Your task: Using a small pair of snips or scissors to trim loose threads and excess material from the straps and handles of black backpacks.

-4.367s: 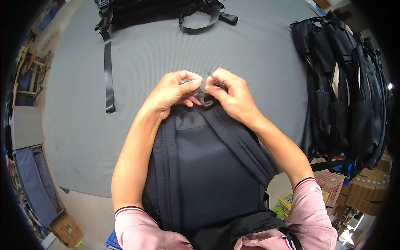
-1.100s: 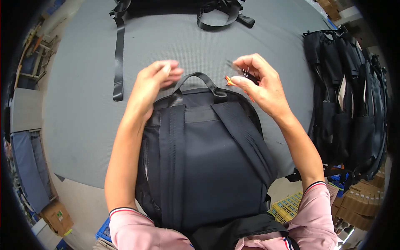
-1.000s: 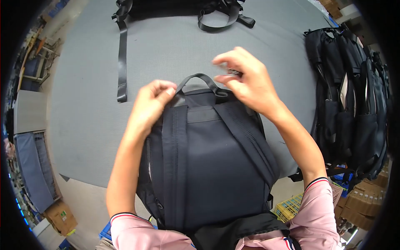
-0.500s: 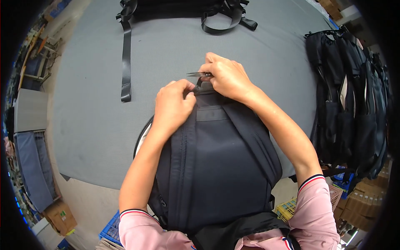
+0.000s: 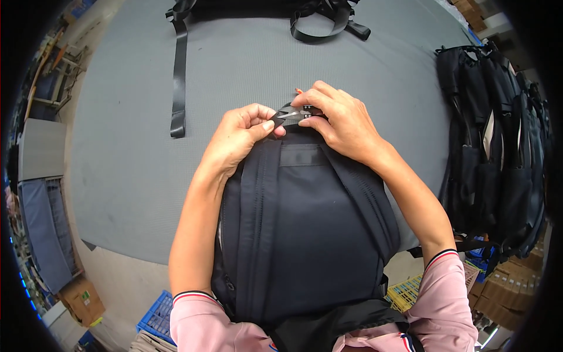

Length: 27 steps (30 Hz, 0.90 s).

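Note:
A dark backpack (image 5: pixel 328 229) lies in front of me at the table's near edge, its shoulder straps facing up. My right hand (image 5: pixel 346 120) holds a pair of thread snips (image 5: pixel 307 112) between fingers and thumb, the blades pointing left. At the top of the backpack, my left hand (image 5: pixel 243 132) pinches a piece of black webbing (image 5: pixel 278 122) near the strap ends. The blade tips reach this webbing. Whether a thread lies between the blades is too small to tell.
The grey table (image 5: pixel 135 176) extends beyond the backpack. Another black bag (image 5: pixel 246 8) lies at the far edge, its straps trailing toward me. Several dark backpacks (image 5: pixel 487 141) are piled at the right. A blue crate (image 5: pixel 157 317) and a yellow crate (image 5: pixel 404 291) stand below table level.
The snips have turned and come down to the webbing at my left fingertips, blades now apart. My right hand has shifted right and slightly nearer. My left hand has turned, its thumb now on top.

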Tool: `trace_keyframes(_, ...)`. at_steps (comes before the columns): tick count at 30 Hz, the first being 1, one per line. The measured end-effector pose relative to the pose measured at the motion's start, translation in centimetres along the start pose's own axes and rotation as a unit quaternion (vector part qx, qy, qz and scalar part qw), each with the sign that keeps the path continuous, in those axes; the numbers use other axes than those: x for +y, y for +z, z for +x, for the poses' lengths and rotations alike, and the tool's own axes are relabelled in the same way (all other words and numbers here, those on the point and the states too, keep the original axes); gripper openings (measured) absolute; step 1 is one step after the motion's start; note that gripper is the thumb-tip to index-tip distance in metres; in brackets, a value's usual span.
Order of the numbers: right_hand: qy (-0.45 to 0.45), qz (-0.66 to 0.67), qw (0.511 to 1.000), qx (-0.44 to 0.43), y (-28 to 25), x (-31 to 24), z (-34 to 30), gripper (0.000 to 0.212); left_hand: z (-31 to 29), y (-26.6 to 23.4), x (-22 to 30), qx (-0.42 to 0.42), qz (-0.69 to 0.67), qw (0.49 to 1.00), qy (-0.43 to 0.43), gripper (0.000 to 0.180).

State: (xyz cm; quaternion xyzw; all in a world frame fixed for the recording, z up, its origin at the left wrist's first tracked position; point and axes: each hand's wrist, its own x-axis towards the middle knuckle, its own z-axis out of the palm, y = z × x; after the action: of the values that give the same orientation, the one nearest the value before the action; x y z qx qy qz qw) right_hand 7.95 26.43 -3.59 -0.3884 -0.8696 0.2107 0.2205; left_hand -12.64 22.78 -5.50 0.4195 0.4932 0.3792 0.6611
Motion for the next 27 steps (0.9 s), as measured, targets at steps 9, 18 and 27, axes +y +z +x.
trace_keyframes(9, -0.042, -0.080, 0.995, 0.035, 0.0, -0.5, 0.3, 0.014, 0.1, 0.0, 0.1, 0.003, 0.007, 1.000, -0.007, 0.011)
trace_keyframes(18, -0.024, -0.022, 0.996, 0.081, 1.0, -0.5, 0.1, 0.016, -0.2, -0.6, 0.2, -0.022, -0.038, 0.999, -0.001, 0.027)
trace_keyframes(27, 0.005, 0.004, 0.990, 0.144, 0.3, -0.8, -0.1, 0.017, 0.1, -1.7, 0.2, -0.052, -0.043, 0.998, -0.009, 0.044)
